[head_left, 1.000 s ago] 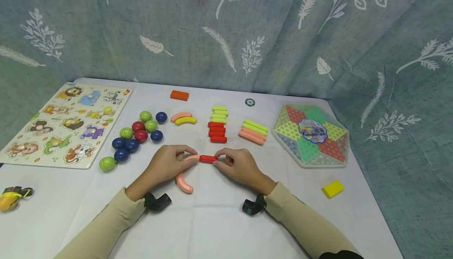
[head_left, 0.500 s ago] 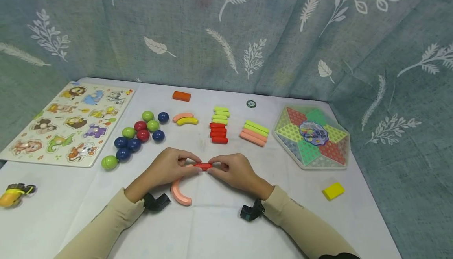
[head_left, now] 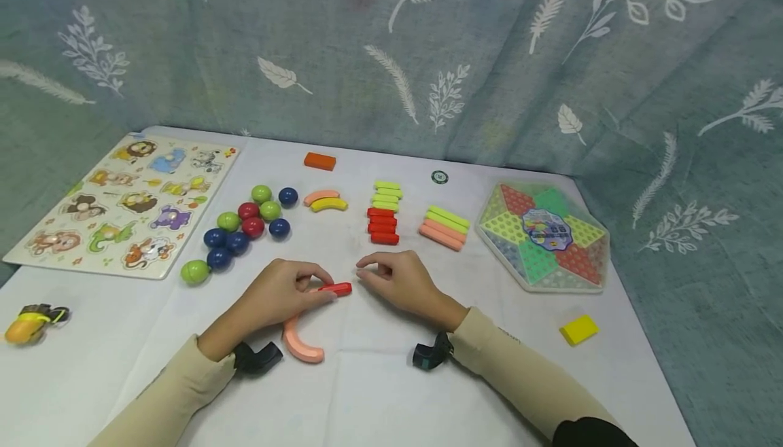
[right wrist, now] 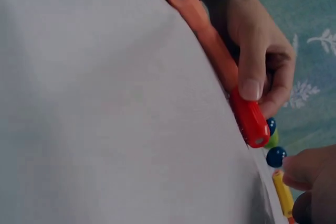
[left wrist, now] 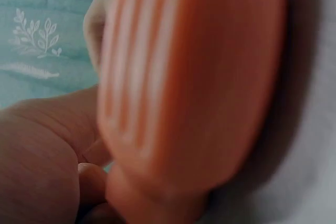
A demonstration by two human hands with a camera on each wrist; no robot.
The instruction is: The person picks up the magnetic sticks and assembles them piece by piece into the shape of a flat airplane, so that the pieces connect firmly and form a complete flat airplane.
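My left hand [head_left: 281,294] pinches a short red toy stick [head_left: 340,289] between thumb and fingers, low over the white table. End to end with the red stick runs a pink curved piece [head_left: 300,348], its bend emerging below the hand; the left wrist view is filled by its ribbed pink side [left wrist: 220,77]. In the right wrist view, the red stick [right wrist: 249,121] lines up with the pink part [right wrist: 215,48]. Just right of the red end is my right hand [head_left: 404,282], holding nothing, fingers loosely bent and thumb apart from the index finger.
Beyond the hands lie short red sticks [head_left: 383,238], lime sticks [head_left: 387,197], longer pink sticks [head_left: 440,236] and two curved pieces [head_left: 329,204]. Coloured balls [head_left: 237,243] and an animal puzzle board [head_left: 177,229] are left. A hexagonal game box [head_left: 544,284] and yellow block [head_left: 578,329] are right.
My right hand has let go of the red stick and sits apart from it. My left hand has drawn the joined red and pink pieces left and slightly nearer.
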